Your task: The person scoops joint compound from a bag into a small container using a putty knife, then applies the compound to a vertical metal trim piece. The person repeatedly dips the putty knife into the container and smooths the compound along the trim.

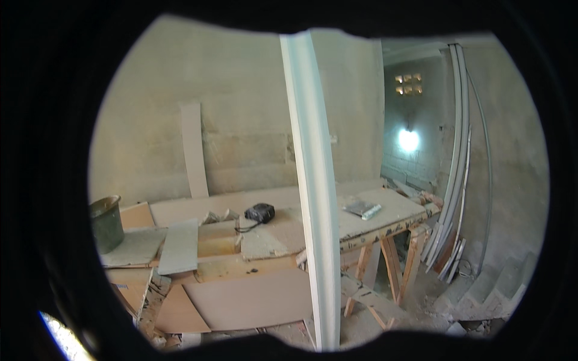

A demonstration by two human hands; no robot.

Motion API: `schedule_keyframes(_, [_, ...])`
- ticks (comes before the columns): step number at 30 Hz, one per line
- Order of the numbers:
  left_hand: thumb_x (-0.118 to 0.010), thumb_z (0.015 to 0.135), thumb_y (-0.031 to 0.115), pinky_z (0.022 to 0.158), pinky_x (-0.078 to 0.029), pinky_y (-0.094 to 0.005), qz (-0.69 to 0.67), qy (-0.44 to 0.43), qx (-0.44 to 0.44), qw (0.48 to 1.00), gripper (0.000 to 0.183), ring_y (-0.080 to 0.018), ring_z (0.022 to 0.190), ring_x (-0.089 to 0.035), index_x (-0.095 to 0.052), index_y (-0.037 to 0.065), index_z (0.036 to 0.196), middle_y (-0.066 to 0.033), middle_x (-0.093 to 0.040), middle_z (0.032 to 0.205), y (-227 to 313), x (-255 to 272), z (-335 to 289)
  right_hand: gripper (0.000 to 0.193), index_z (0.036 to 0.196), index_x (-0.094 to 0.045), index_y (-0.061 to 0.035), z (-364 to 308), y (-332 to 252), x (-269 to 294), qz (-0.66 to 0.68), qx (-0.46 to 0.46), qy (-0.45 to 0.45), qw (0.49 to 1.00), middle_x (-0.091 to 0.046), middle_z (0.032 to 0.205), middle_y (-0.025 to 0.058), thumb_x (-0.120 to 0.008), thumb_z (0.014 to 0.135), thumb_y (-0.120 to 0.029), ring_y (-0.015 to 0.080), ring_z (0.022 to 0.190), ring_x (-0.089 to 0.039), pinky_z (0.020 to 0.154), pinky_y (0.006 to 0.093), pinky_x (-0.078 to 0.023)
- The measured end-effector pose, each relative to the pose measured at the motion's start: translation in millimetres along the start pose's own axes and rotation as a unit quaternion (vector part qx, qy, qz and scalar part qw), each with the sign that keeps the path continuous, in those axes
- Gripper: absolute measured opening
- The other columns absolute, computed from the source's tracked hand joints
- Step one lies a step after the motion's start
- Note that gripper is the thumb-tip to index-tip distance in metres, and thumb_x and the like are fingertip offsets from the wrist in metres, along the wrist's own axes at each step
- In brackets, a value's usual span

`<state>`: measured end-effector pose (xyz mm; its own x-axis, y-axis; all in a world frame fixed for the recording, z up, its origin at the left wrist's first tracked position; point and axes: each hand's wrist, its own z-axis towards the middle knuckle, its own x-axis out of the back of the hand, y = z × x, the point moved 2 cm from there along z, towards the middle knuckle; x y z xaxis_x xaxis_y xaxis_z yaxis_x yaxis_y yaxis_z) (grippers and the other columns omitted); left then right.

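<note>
Neither of my hands shows in the head view. A long white channel-shaped strip point(316, 180) stands nearly upright close in front, tilted slightly; what holds or supports it cannot be seen. Behind it is a rough wooden workbench point(391, 225). A black tape measure point(260, 212) with a wrist strap lies on the bench left of the strip. To the strip's right, a small flat packet point(362, 209) rests on a board. Pale board offcuts point(180, 246) lie across the left part of the bench.
A dark bucket point(106, 224) stands at the far left. One narrow board point(194, 150) leans on the plastered wall. Long pipes point(450, 156) lean at the right beside concrete steps point(490, 286). A bright lamp point(409, 141) glows at the back. A large board point(256, 299) lies below the bench.
</note>
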<state>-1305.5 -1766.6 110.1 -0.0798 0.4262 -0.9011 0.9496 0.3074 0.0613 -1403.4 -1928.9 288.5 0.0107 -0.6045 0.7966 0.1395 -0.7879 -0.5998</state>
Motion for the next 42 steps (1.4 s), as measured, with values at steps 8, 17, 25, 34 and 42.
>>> schedule_keyframes(8, [-0.046, 0.097, 0.063, 0.097, -0.058, -0.048, 0.063, 0.042, -0.213, 0.974, 0.069, -0.0296, 0.116, -0.069, -0.066, 0.009, 0.134, -0.0087, -0.073, 0.125, 6.3, -4.1, 21.1, 0.022, 0.092, -0.073, -0.0036, -8.1, -33.5, 4.3, 0.08, -0.081, 0.171, 0.979, -0.067, 0.075, 0.0191, -0.066, 0.095, -0.024, 0.0443, 0.074, -0.069, 0.07, 0.0481, -0.056])
schedule_keyframes(17, [-0.047, 0.104, 0.042, 0.093, -0.055, -0.0425, 0.018, 0.033, -0.334, 0.942, 0.04, -0.0257, 0.097, -0.073, -0.069, 0.01, 0.109, -0.0063, -0.076, 0.104, 7.3, -24.1, 15.7, 0.024, 0.094, -0.073, -0.0001, -26.7, -43.5, 4.0, 0.223, -0.168, 0.2, 0.939, -0.068, 0.07, 0.0103, -0.072, 0.097, -0.024, 0.0171, 0.062, -0.065, 0.058, 0.0344, -0.05])
schedule_keyframes(25, [-0.046, 0.102, 0.047, 0.097, -0.052, -0.0458, -0.018, 0.112, -0.318, 0.941, 0.045, -0.027, 0.102, -0.07, -0.069, 0.01, 0.112, -0.0065, -0.075, 0.109, -2.9, -40.6, 2.8, 0.021, 0.096, -0.07, 0.0057, -31.3, -66.6, 33.8, 0.424, -0.28, 0.193, 0.839, -0.067, 0.072, 0.0108, -0.066, 0.101, -0.014, 0.0119, 0.053, -0.054, 0.047, 0.0276, -0.04])
schedule_keyframes(34, [-0.046, 0.095, 0.054, 0.105, -0.05, -0.0506, -0.073, 0.059, -0.229, 0.969, 0.058, -0.0318, 0.122, -0.064, -0.068, 0.014, 0.131, -0.0073, -0.069, 0.132, -7.1, -35.5, -7.8, 0.021, 0.1, -0.069, 0.0059, -50.3, -23.6, 5.6, 0.699, -0.366, 0.178, 0.588, -0.07, 0.08, 0.0173, -0.068, 0.098, -0.015, 0.0184, 0.053, -0.058, 0.043, 0.0276, -0.038])
schedule_keyframes(42, [-0.039, 0.099, 0.065, 0.102, -0.055, -0.0582, -0.068, 0.104, -0.258, 0.958, 0.071, -0.0322, 0.128, -0.063, -0.057, 0.016, 0.147, -0.0131, -0.065, 0.14, 9.2, -9.9, -5.1, 0.012, 0.098, -0.074, -0.0081, -77.8, -49.6, 19.9, 0.415, -0.228, 0.173, 0.864, -0.06, 0.076, 0.0015, -0.062, 0.097, -0.009, 0.0117, 0.061, -0.056, 0.044, 0.0284, -0.039])
